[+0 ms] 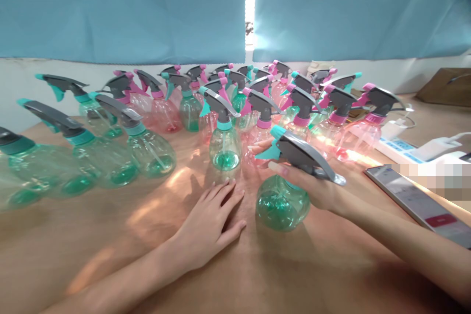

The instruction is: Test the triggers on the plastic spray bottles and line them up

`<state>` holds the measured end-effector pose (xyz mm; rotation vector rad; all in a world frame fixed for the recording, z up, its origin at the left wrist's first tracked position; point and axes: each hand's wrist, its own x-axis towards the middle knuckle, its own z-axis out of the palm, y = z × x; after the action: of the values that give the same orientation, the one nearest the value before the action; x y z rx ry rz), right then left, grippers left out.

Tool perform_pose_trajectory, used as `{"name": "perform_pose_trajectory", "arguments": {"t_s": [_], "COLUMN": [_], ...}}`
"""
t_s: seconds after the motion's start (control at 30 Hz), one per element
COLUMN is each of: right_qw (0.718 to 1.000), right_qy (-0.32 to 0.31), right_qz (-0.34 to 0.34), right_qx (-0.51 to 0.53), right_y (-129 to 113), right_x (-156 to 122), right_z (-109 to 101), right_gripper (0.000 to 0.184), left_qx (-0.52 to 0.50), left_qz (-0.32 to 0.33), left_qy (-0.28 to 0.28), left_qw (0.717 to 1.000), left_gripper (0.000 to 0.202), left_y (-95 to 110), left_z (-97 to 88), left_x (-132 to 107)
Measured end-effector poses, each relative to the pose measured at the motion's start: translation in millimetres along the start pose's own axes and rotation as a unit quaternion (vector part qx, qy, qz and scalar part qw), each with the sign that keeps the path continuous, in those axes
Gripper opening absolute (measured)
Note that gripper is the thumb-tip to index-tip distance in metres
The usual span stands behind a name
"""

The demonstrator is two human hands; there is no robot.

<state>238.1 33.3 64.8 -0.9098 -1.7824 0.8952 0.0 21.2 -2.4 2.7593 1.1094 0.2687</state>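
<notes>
My right hand [305, 181] is wrapped round the neck of a green spray bottle [282, 206], just below its grey and teal trigger head. The bottle is slightly tilted; whether its base touches the table I cannot tell. My left hand [213, 221] lies palm down on the wooden table [158, 265] with its fingers spread, holding nothing. Just beyond its fingertips stands another green spray bottle [224, 147] with a teal collar. Behind my right hand is a pink spray bottle [260, 132], partly hidden by my fingers.
Several green spray bottles [150, 152] stand at the left, and pink spray bottles [362, 132] and green ones crowd the back. At the right are a phone [415, 201], a white power strip [393, 147] with plugs and a brown bag [445, 87]. Blue curtains [125, 10] hang behind.
</notes>
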Motion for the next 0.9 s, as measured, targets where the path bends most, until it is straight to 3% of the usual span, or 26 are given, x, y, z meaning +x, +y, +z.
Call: {"name": "perform_pose_trajectory", "arguments": {"t_s": [0.7, 0.9], "right_qw": [1.000, 1.000], "right_qy": [-0.011, -0.002], "right_qz": [0.005, 0.021], "right_qx": [0.025, -0.021], "right_y": [0.3, -0.6], "right_x": [-1.2, -0.7], "right_z": [-1.4, -1.4], "right_gripper": [0.025, 0.023], "left_qx": [-0.007, -0.003], "left_qz": [-0.006, -0.005], "left_qy": [0.002, -0.001], "left_qw": [1.000, 1.000], "left_gripper": [0.051, 0.052], "left_y": [1.0, 0.9], "left_z": [-0.6, -0.2], "left_x": [0.7, 0.5]}}
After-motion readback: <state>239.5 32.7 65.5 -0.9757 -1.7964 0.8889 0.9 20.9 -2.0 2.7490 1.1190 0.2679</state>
